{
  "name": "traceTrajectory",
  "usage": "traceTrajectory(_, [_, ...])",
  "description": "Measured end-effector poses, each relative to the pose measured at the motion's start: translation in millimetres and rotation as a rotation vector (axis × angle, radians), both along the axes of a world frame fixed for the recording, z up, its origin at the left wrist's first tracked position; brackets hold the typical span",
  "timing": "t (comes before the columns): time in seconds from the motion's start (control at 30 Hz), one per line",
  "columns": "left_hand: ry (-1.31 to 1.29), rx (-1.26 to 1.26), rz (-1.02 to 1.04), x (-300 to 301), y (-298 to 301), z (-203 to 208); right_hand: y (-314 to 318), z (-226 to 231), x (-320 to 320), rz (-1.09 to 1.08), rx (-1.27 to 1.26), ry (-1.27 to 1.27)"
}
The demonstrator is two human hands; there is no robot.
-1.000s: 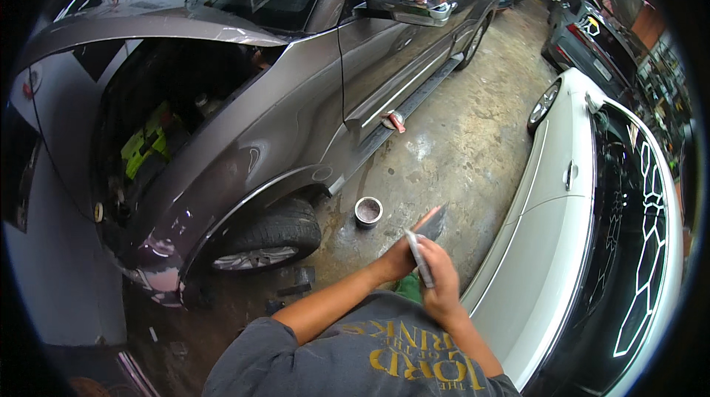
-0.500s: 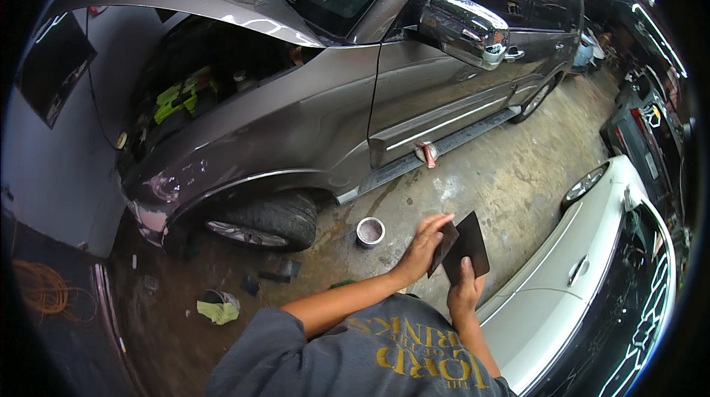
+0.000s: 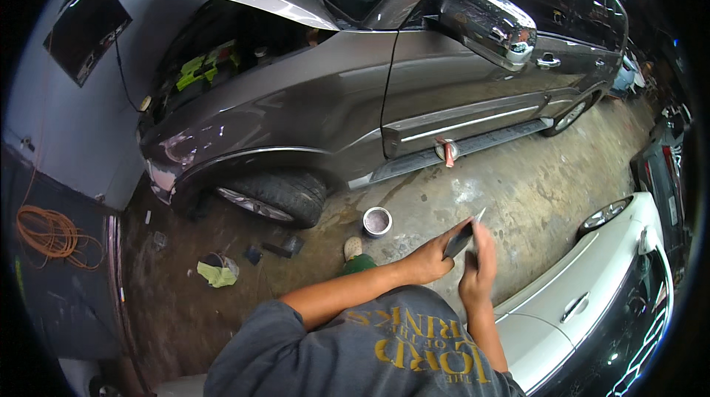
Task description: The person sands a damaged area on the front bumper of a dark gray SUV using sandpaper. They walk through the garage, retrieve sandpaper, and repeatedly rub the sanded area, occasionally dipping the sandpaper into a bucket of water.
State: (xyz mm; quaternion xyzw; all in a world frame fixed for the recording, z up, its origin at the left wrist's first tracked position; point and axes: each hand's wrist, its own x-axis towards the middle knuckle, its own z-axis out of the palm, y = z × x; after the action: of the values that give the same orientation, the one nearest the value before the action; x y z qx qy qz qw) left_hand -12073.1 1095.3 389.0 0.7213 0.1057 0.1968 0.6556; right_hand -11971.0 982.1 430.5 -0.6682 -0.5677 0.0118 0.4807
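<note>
In front of my chest, my left hand (image 3: 429, 260) is closed on a small dark flat sheet (image 3: 459, 241), which looks like sandpaper. Close against it on the right, my right hand (image 3: 481, 267) is raised with its fingers up and somewhat blurred. A second sheet, seen nearly edge-on as a thin pale tip (image 3: 481, 215), sticks out above the right fingers; most of it is hidden by the hand. Beyond my hands, a round tub (image 3: 377, 222) of greyish-pink stuff stands on the floor.
A dark grey-brown car (image 3: 296, 112) with raised hood stands ahead, a red-handled item (image 3: 447, 151) on its side step. To my right is a white car (image 3: 547, 323). On the floor lie a yellow-green cloth (image 3: 217, 274), dark blocks (image 3: 283, 247) and a coiled orange hose (image 3: 55, 238).
My view has shifted, with the dark car now farther right. The right-hand sheet has turned from face-on to nearly edge-on, and my hands have come together. A shoe now shows by the tub.
</note>
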Motion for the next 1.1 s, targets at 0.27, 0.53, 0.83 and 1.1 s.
traceTrajectory(0.27, [0.068,0.106,0.076,7,9,12,17,-2,11,-0.013,0.012,0.045])
traceTrajectory(0.53, [0.055,0.047,-0.036,-22,2,8,23,-28,75,-0.150,0.061,1.235])
traceTrajectory(0.83, [0.001,-0.993,0.160,-37,66,15,-4,-5,45,0.199,0.192,-0.008])
traceTrajectory(1.1, [0.245,-0.265,0.141,-25,49,37,-1,1,106,-0.233,0.194,0.872])
